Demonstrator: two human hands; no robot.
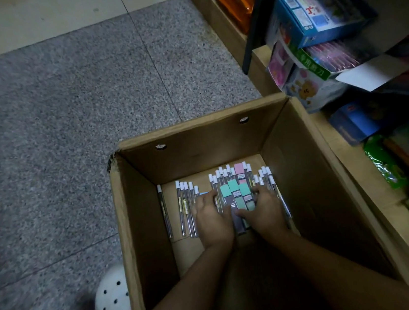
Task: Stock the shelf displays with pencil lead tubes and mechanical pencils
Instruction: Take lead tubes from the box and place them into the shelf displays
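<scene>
A deep cardboard box (pixel 285 129) stands on the floor, and both my hands reach to its bottom. Several clear pencil lead tubes (pixel 187 208) with white caps lie in rows there. A bunch of flat teal and pink lead cases (pixel 237 189) sits between my hands. My left hand (pixel 212 218) curls its fingers round the left side of the bunch. My right hand (pixel 263 209) curls round its right side, thumb across the near end. More white-capped tubes (pixel 265 175) lie to the right, partly hidden by my right hand.
A low wooden shelf (pixel 348 163) runs along the right, holding stacked toy and stationery boxes (pixel 320 14) and green packets (pixel 382 161). A black upright post (pixel 256 19) rises beside it. Grey speckled floor (pixel 65 120) lies left; a white perforated clog (pixel 113 302) stands by the box.
</scene>
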